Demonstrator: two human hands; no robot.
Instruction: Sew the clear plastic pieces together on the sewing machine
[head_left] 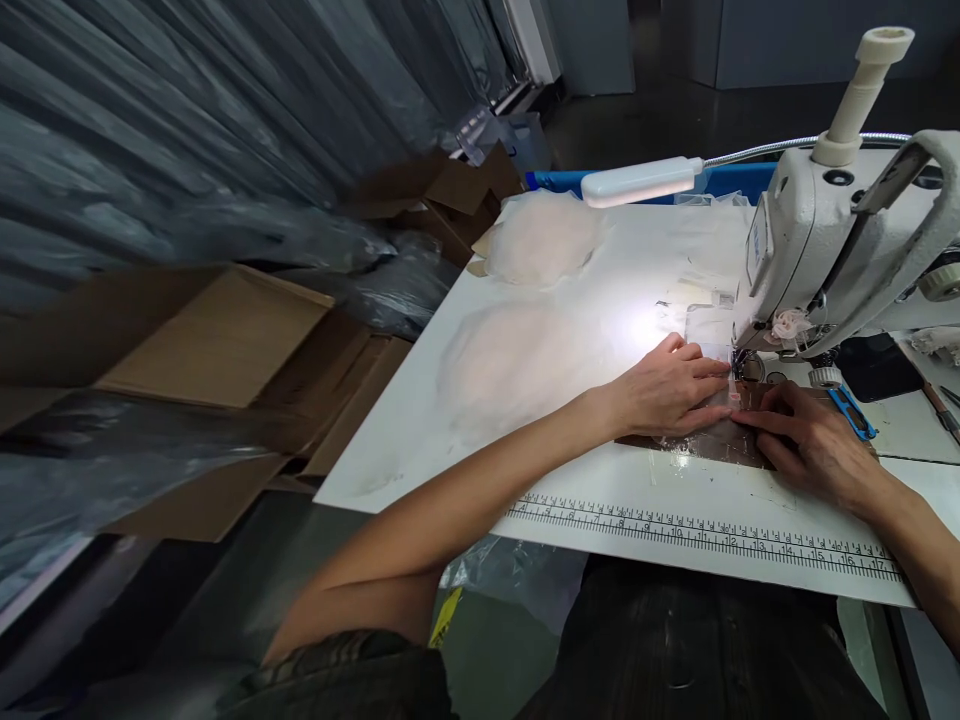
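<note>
A white sewing machine [795,240] stands at the right of the white table [405,440]. My left hand [671,388] lies flat, fingers spread, on thin sheer material [721,428] just left of the needle area. Close to its fingertips, my right hand [810,440] rests in front of the presser foot, its index finger stretched toward the same material. A brown, shiny plate [652,447] lies under both hands. The small piece between the fingertips is hard to make out.
Two pale, sheer piles [544,240] [502,365] lie left of the hands. Blue snips [851,412] and a black phone-like object [877,368] are at the right. A white lamp [641,182] hangs above. Open cardboard boxes [214,335] stand beyond the left edge.
</note>
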